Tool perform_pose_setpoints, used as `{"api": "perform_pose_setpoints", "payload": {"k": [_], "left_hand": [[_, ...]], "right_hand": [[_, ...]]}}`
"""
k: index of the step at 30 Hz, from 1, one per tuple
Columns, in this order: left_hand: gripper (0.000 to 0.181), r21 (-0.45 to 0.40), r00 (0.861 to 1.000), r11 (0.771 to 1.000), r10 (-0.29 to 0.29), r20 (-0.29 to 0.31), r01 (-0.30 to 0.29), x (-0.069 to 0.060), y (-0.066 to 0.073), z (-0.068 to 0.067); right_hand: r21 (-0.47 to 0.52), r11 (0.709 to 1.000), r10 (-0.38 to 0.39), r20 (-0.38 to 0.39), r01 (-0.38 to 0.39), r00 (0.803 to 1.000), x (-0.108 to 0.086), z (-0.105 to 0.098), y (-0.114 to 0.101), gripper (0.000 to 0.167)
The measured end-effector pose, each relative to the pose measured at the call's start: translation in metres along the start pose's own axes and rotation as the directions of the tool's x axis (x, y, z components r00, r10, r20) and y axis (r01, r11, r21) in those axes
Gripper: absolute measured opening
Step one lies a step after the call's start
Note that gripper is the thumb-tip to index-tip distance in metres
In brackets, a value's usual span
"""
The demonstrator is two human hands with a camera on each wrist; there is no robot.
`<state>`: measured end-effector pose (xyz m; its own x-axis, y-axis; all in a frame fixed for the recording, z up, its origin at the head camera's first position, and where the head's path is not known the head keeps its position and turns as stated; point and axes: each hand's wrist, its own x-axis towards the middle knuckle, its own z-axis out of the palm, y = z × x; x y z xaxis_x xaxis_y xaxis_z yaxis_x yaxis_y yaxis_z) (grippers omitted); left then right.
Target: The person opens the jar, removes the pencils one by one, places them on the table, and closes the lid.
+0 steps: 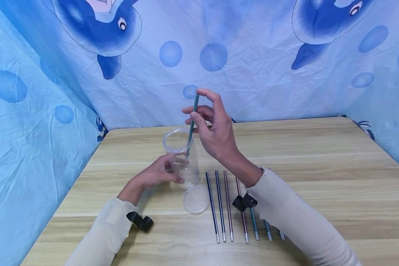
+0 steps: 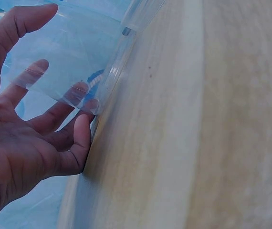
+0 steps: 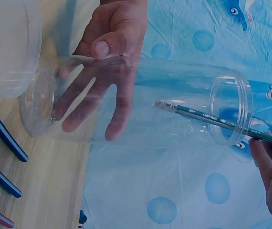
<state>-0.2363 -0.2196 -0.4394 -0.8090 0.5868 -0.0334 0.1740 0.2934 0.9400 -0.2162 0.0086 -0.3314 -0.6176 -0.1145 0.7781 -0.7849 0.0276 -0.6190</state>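
Note:
A tall clear plastic jar (image 1: 193, 167) stands on the table with its mouth uncovered. Around its lower body my left hand (image 1: 155, 173) holds it, the thumb on the near side and the spread fingers behind. Above the jar, my right hand (image 1: 217, 130) pinches a green pencil (image 1: 191, 127) between thumb and fingers, with the index fingertip on its upper end. The eraser end of that pencil (image 3: 167, 106) points down inside the jar, apart from the bottom in the right wrist view. Only the left hand and part of the jar (image 2: 78, 52) show in the left wrist view.
A round clear lid (image 1: 196, 200) lies flat just in front of the jar. Several pencils (image 1: 221, 207), dark blue, dark red and green, lie in a row to its right, partly under my right forearm. A blue dolphin-print curtain (image 1: 199, 66) hangs behind the wooden table (image 1: 336, 184).

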Motion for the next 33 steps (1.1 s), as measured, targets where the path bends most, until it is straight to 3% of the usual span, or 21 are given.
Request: {"api": "perform_pose_setpoints", "payload": {"k": [6, 10, 14, 18, 21, 26, 33], "left_hand": [[0.083, -0.004, 1.000, 1.000, 0.013, 0.022, -0.013, 0.001, -0.002, 0.000], [0.084, 0.004, 0.999, 1.000, 0.028, 0.032, -0.028, 0.001, -0.002, 0.000], [0.085, -0.003, 0.999, 1.000, 0.026, 0.032, -0.026, 0.001, -0.001, 0.000], [0.085, -0.010, 0.999, 1.000, 0.021, 0.033, -0.021, 0.001, 0.000, 0.000], [0.084, -0.005, 0.999, 1.000, 0.013, 0.030, -0.013, 0.001, 0.000, 0.000], [0.084, -0.012, 1.000, 1.000, -0.002, 0.024, 0.002, 0.001, 0.001, 0.000], [0.084, -0.018, 1.000, 1.000, 0.000, 0.023, 0.000, 0.001, 0.001, -0.001]], "right_hand": [[0.029, 0.998, -0.058, -0.020, 0.058, 0.998, 0.004, -0.001, -0.001, 0.042], [0.101, 0.980, -0.169, -0.060, 0.174, 0.984, 0.009, -0.004, -0.002, 0.043], [0.151, 0.935, -0.300, -0.141, 0.320, 0.943, 0.015, -0.007, -0.007, 0.045], [0.138, 0.899, -0.379, -0.235, 0.416, 0.895, 0.021, -0.011, -0.012, 0.049], [0.122, 0.886, -0.402, -0.277, 0.447, 0.873, 0.025, -0.014, -0.015, 0.056], [0.121, 0.875, -0.414, -0.318, 0.470, 0.853, 0.028, -0.017, -0.021, 0.058], [0.119, 0.877, -0.408, -0.328, 0.465, 0.852, 0.029, -0.024, -0.021, 0.055]]}}
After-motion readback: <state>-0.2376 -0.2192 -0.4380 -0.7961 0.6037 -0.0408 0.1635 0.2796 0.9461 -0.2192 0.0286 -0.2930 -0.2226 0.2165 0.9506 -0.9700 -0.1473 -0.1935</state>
